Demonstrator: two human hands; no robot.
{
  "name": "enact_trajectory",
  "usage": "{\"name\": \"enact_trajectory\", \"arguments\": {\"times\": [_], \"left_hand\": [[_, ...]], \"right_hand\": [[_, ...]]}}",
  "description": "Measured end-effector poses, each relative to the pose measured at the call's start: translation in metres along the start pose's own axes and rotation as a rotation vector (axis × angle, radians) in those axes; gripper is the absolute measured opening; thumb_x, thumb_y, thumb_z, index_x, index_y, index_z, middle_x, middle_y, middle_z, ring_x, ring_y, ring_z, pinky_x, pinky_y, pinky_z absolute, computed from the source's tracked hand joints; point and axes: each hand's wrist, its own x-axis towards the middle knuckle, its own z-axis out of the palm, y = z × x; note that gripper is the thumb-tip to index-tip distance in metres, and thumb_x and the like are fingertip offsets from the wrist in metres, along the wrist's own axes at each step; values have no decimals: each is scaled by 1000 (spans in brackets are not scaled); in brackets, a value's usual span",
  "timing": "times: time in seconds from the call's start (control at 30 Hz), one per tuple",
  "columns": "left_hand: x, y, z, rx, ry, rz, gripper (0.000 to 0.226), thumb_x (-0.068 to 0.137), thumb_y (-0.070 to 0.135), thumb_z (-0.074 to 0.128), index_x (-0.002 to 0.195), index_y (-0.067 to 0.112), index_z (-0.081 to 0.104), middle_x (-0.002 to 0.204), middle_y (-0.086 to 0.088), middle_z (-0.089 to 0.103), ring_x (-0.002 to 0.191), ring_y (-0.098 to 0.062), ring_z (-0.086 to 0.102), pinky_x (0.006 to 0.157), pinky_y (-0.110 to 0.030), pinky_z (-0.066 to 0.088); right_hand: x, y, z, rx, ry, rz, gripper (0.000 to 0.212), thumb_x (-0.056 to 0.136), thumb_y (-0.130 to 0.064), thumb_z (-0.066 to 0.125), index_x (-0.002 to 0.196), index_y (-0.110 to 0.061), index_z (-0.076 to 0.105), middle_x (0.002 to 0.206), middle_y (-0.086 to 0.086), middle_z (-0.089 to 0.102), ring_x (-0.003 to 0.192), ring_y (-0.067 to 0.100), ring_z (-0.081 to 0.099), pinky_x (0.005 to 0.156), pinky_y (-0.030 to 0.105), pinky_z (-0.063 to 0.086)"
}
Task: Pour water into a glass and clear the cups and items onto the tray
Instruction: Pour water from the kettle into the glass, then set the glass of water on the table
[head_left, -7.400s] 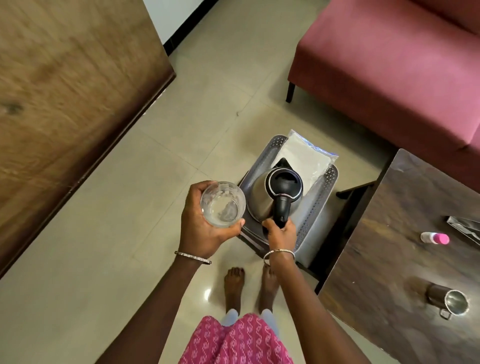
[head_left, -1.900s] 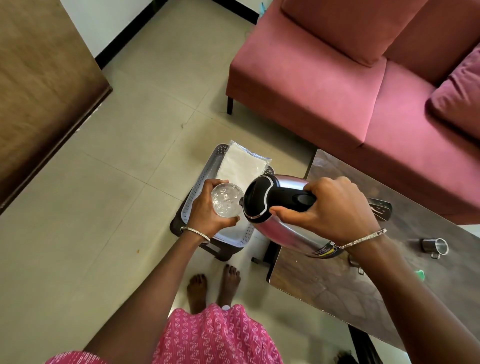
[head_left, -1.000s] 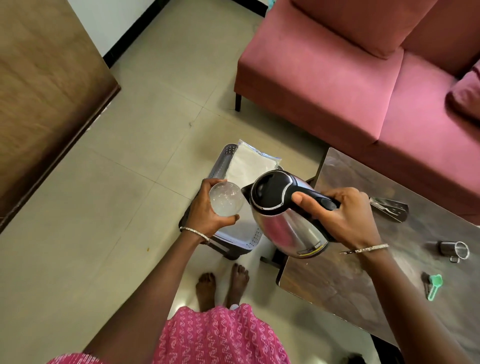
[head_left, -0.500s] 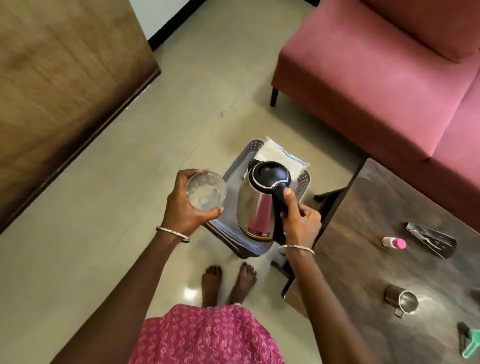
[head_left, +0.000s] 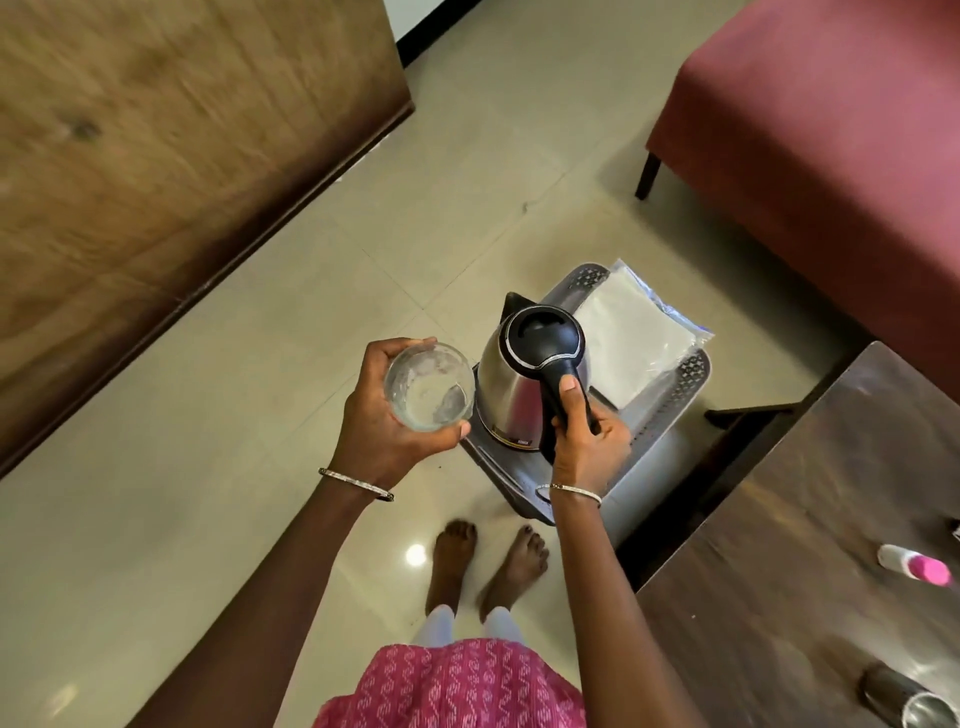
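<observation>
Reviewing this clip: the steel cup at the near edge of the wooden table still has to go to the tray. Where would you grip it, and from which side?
Only part of the steel cup shows at the frame's bottom right; it seems tipped, mouth toward the corner. Probably grip across its round body from above, with the right hand once that releases the kettle. No handle is visible here.

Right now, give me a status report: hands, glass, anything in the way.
Left hand grips clear round glass. Right hand grips steel kettle handle, upright on grey tray. Nothing blocking.
</observation>
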Motion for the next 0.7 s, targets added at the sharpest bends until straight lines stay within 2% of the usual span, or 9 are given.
{"name": "enact_trajectory", "arguments": {"times": [0.07, 0.13, 0.33, 0.43, 0.57, 0.63, 0.7], "left_hand": [[-3, -1, 0, -5, 4, 2, 90, 49, 23, 93, 125, 15, 46, 130, 4, 60, 120, -13, 58, 100, -26, 48], [-6, -1, -1, -12, 0, 2, 90, 49, 28, 92, 125, 15, 45, 130, 4, 60, 121, -14, 58, 101, -27, 47], [-15, 4, 3, 1, -36, 7, 90, 49, 21, 92, 125, 13, 45, 130, 3, 59, 120, -11, 57, 99, -19, 47], [-22, 9, 7, -5, -64, 27, 89, 50, 13, 92, 125, 12, 45, 130, 2, 60, 119, -12, 58, 99, -19, 47], [-31, 21, 11, -1, -122, 63, 87, 51, 12, 93, 124, 14, 46, 129, 6, 60, 118, -6, 58, 97, -15, 46], [-37, 29, 13, 3, -158, 75, 86, 50, 13, 93, 123, 15, 47, 129, 6, 61, 117, -6, 59, 96, -15, 46], [-43, 38, 16, 23, -192, 88, 86, 49, 14, 93, 122, 17, 48, 128, 9, 62, 115, -7, 61, 96, -20, 48]], "right_hand": [[1, 7, -1, 7, -16, -23, 79, 71, -74, 69, 52, -1, 48, 52, 31, 41, 46, 23, 32, 43, 48, 31], [3, 13, -5, 26, -58, -54, 78, 75, -68, 71, 52, 0, 41, 51, 30, 36, 45, 31, 30, 43, 52, 28], [-5, 26, -24, -50, -130, -113, 82, 76, -70, 66, 55, 7, 44, 52, 27, 36, 52, 17, 29, 46, 48, 29], [-13, 29, -34, -55, -159, -84, 78, 78, -62, 66, 56, 9, 43, 52, 14, 33, 54, 17, 30, 48, 49, 31], [-16, 23, -38, -113, -194, -41, 79, 79, -68, 61, 58, 6, 43, 55, 7, 33, 55, 17, 31, 53, 35, 26], [-17, 15, -44, -231, -227, -17, 79, 78, -75, 54, 59, 2, 46, 56, 5, 36, 56, 17, 34, 54, 33, 30], [-20, 3, -53, -352, -249, -20, 71, 80, -74, 54, 64, -4, 52, 60, 7, 49, 59, 23, 44, 58, 37, 40]]}}
